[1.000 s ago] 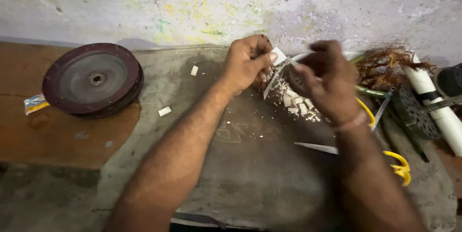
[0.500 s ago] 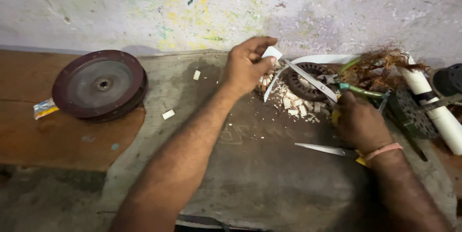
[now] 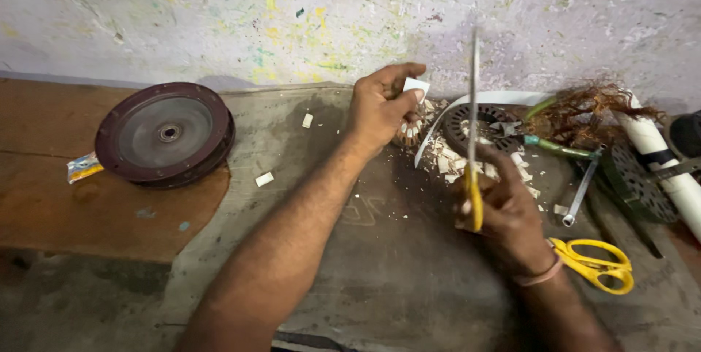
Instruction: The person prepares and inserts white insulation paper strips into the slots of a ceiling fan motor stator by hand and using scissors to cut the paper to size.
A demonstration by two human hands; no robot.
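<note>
- A dark round wheel [image 3: 166,133] lies flat at the table's [image 3: 380,264] nine o'clock side, well apart from both hands; it looks heavy and stiff.
- Small white scraps [image 3: 264,178] lie between the wheel and the left arm.
- The left hand [image 3: 381,107] is closed, thumb and fingers pinching the end of a white strip [image 3: 482,100] at about twelve o'clock. The strip curves away toward two o'clock over a slotted ring [image 3: 478,122]. It looks thin, light and bendable, likely to crease; it is best held by flat pinching near its end.
- The right hand [image 3: 507,213] is clamped on a yellow-handled blade [image 3: 474,104] that stands upright, tip at twelve o'clock. It looks stiff and sharp, so only the handle is safe to hold.
- Yellow scissors [image 3: 595,263] lie at four o'clock, just beside the right wrist.
- Copper wire [image 3: 584,115] tangles at two o'clock.
</note>
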